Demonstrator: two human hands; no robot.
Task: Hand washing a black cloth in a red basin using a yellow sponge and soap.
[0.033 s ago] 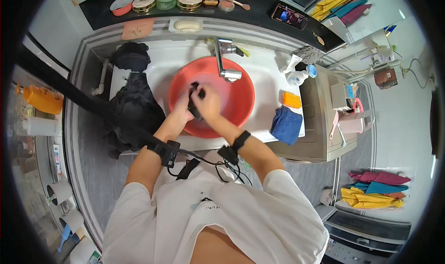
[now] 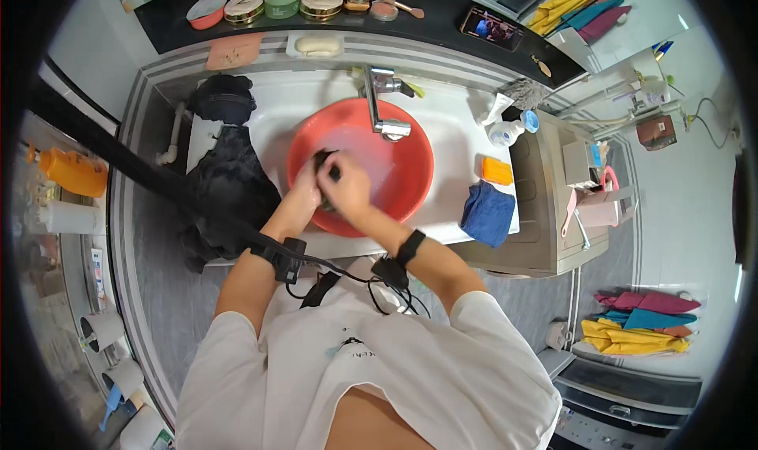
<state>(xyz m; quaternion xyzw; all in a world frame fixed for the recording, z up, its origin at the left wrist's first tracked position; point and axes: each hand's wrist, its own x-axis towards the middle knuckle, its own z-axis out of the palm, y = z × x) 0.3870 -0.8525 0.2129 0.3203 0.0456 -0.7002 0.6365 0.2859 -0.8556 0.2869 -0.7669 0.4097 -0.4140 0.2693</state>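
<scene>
A red basin of cloudy, sudsy water sits in the white sink under the chrome faucet. Over its left half, both my hands are closed on a small black cloth. My left hand grips it from the left. My right hand presses on it from the right, fingers bunched and slightly blurred. Most of the cloth is hidden by the fingers, so its exact kind does not show.
Black garments hang over the sink's left end. To the right lie a folded blue cloth, an orange soap bar and a white bottle. A white soap bar and a shelf with cosmetics and a phone line the back.
My right hand has shifted a little left and down, closer against my left hand. Less of the black cloth shows between them. The other things have stayed put.
</scene>
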